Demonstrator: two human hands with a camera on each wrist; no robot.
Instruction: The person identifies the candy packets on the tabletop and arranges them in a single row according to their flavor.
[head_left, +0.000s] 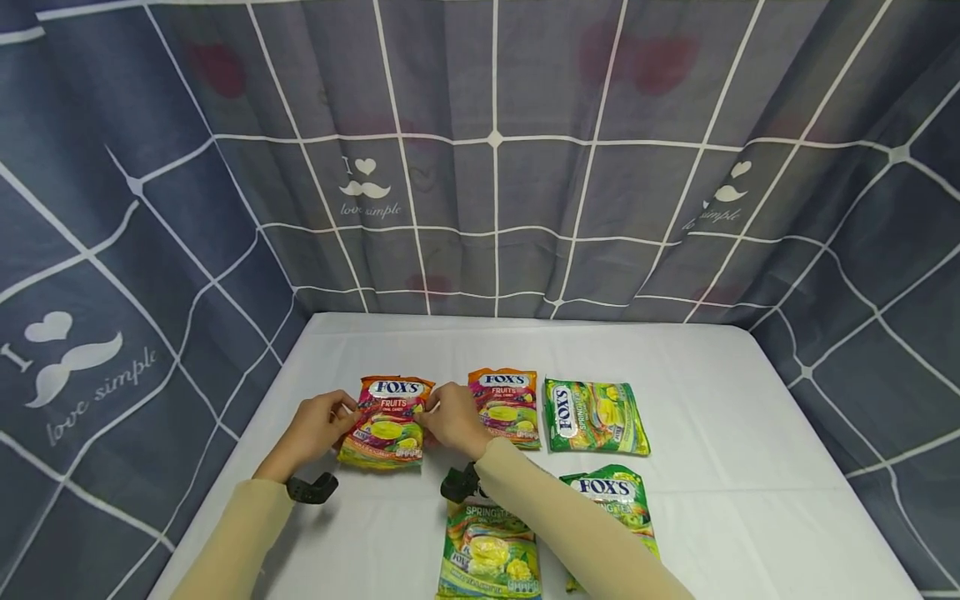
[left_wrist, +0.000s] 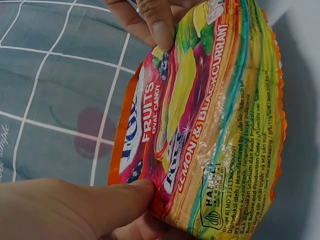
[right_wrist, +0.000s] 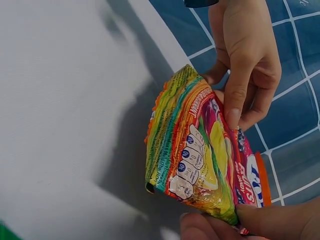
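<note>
An orange-topped red bag of Fox's fruit candy (head_left: 387,423) is held by its two sides, one hand at each. My left hand (head_left: 321,427) pinches its left side, the thumb (left_wrist: 117,202) lying on the printed front. From the other side my right hand (head_left: 454,419) pinches the right edge between thumb and fingers. In the right wrist view the candy bag (right_wrist: 200,150) looks tilted, and its shadow falls on the white cloth beside it. The fingertips behind the bag are mostly hidden.
A second red candy bag (head_left: 506,408) lies right of my right hand, beside a sideways green candy bag (head_left: 597,417). Nearer, two more green bags (head_left: 489,554) (head_left: 617,498) lie partly under my right forearm. Checked curtains (head_left: 465,183) surround the white table (head_left: 720,450).
</note>
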